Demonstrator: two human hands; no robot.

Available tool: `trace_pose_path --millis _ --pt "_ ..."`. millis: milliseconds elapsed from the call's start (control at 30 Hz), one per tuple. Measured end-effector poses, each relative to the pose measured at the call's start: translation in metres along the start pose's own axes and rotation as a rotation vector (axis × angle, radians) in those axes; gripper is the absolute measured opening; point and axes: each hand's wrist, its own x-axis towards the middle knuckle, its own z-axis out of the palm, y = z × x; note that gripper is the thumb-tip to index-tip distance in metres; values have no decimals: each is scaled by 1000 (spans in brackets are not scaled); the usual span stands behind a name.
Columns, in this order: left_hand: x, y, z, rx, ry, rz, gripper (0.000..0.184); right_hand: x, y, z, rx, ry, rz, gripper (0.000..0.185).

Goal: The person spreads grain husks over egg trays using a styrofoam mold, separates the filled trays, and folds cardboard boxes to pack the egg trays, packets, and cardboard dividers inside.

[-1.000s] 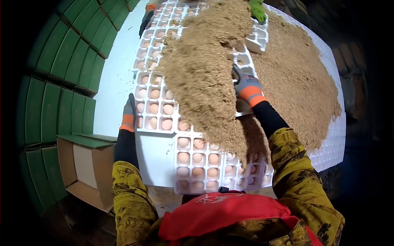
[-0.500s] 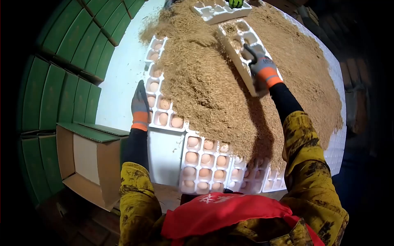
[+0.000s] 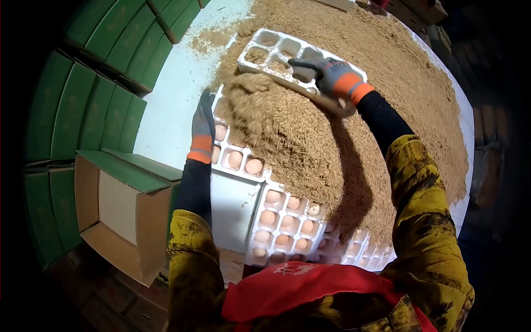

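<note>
My right hand (image 3: 340,80), in a grey and orange glove, grips a white foam egg tray (image 3: 265,52) with bits of husk in its cups. The tray's long edge is against a heap of loose brown husk (image 3: 298,133), blurred by motion on its left. My left hand (image 3: 203,124), gloved alike, lies flat with fingers stretched along the left side of a white egg tray (image 3: 239,172). Brown eggs (image 3: 234,160) show in that tray's near cups; husk covers the rest. Another tray of eggs (image 3: 287,221) lies closer to me, partly buried at its far side.
Green cartons (image 3: 83,110) are stacked on the left. An open cardboard box (image 3: 119,216) stands beside my left arm. More egg trays (image 3: 354,249) line the near edge, partly under husk. A pale tray edge (image 3: 338,4) shows at the top.
My right hand has swung the foam tray leftward and turned it more crosswise, pushing husk left. My left hand sits slightly higher and further right in view. The green-gloved hand at the top is out of view.
</note>
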Motion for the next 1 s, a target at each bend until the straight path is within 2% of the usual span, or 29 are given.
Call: trace_pose_path --millis 33,100,133,167,200,233,267,300,400,433,533,567,667,700,800,833,867,933,967,1000 --pt "6 -6 1 80 9 101 52 11 7 3 -7 74 -2 55" --pt "0 2 10 2 26 -3 55 21 2 -4 60 161 13 46" --pt "-6 15 17 -33 32 -56 57 33 3 2 -15 161 28 41" --pt "-9 19 20 -115 42 -81 69 42 1 9 8 116 -5 42" --pt "-5 7 15 -74 44 -3 61 48 -7 11 27 71 -39 42" --pt "3 -12 6 -37 47 75 53 43 -23 5 76 123 -125 37" --pt "6 -22 2 1 51 157 47 65 -17 34 -54 160 -170 30" --pt "-6 8 15 -121 66 0 71 64 -28 32 -50 142 -189 28" --pt "-7 -2 -1 61 179 -30 47 55 -56 33 31 102 -273 25" --pt "-14 7 -11 129 21 -53 61 53 -62 36 52 106 -305 25" --pt "-29 -31 -35 523 182 147 56 48 -78 44 46 163 -400 26" --pt "-39 -34 -38 409 167 124 53 45 -83 44 30 154 -411 27" --pt "-77 -20 -12 1055 297 184 48 30 -93 36 -4 103 -424 26" --pt "-85 -31 -8 1185 326 220 52 24 -92 36 -57 30 -362 49" --pt "-128 -25 29 1131 407 229 60 -13 -67 45 45 214 -572 44" --pt "-146 -21 40 1106 337 261 68 -32 -62 37 9 81 -503 53" --pt "-162 -17 52 1006 312 336 69 -49 -53 41 -42 36 -488 53" --pt "-204 -9 75 936 237 306 68 -89 -29 60 -20 230 -602 57" --pt "-224 -9 86 931 217 303 69 -122 -31 48 -42 150 -556 58" --pt "-243 -9 98 927 197 302 69 -142 -22 62 -30 171 -540 59"
